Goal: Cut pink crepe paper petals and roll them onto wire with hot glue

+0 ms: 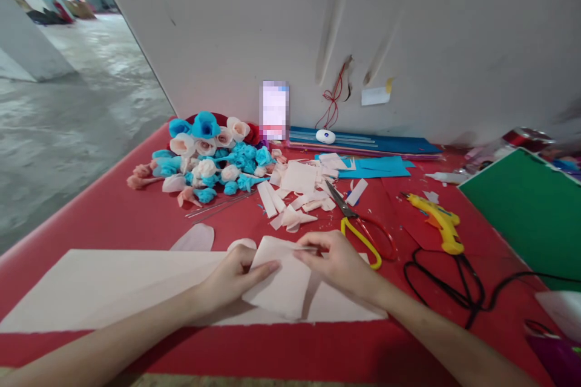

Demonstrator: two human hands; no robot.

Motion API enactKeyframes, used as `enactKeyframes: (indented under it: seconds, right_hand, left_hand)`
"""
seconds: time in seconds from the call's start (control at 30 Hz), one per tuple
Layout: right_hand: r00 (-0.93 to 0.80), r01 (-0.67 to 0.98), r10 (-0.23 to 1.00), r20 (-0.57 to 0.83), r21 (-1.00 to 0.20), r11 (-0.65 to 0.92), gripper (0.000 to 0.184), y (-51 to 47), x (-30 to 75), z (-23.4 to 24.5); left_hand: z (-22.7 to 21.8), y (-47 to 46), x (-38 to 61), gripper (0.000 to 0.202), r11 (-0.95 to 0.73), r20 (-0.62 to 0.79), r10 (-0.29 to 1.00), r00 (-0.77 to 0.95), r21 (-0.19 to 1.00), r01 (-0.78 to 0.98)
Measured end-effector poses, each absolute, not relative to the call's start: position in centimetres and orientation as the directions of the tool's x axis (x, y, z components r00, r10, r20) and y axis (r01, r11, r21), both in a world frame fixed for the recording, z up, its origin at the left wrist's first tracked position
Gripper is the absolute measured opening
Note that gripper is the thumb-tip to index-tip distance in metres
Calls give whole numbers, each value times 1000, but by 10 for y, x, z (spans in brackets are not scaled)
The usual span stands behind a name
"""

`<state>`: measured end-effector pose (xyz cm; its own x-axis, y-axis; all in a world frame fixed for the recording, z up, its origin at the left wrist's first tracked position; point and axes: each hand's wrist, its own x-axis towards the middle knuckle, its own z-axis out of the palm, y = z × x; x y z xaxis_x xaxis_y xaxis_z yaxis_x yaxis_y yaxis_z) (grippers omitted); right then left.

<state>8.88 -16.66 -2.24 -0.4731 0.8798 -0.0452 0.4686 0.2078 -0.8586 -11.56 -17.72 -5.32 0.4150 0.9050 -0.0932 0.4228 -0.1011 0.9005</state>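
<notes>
Both my hands hold a pale pink paper piece (282, 281) above a large pale pink sheet (113, 287) on the red table. My left hand (233, 278) grips its left edge with thumb and fingers closed. My right hand (336, 263) pinches the top right edge, together with what looks like a thin wire (305, 248). Cut petal shapes (196, 238) lie just beyond my hands.
A pile of blue and pink paper flowers (213, 154) lies at the back left, paper scraps (297, 190) beside it. Scissors (361, 227), a yellow glue gun (438, 221) with black cord (458, 284), blue sheets (376, 166) and a green board (531, 211) are to the right.
</notes>
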Motion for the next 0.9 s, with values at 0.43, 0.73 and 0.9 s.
enactKeyframes:
  seconds: [0.43, 0.73, 0.9]
  right_hand:
    - [-407, 477, 904, -127, -874, 92, 28, -189, 140, -21]
    - [-594, 422, 800, -85, -880, 220, 12, -198, 160, -22]
    - [-703, 402, 704, -104, -874, 273, 14, -205, 156, -27]
  left_hand:
    - [-34, -200, -110, 39, -662, 33, 505, 862, 655, 363]
    - [4, -179, -141, 23, -790, -61, 480, 875, 404, 462]
    - [-16, -153, -215, 22, -606, 120, 783, 610, 368, 706]
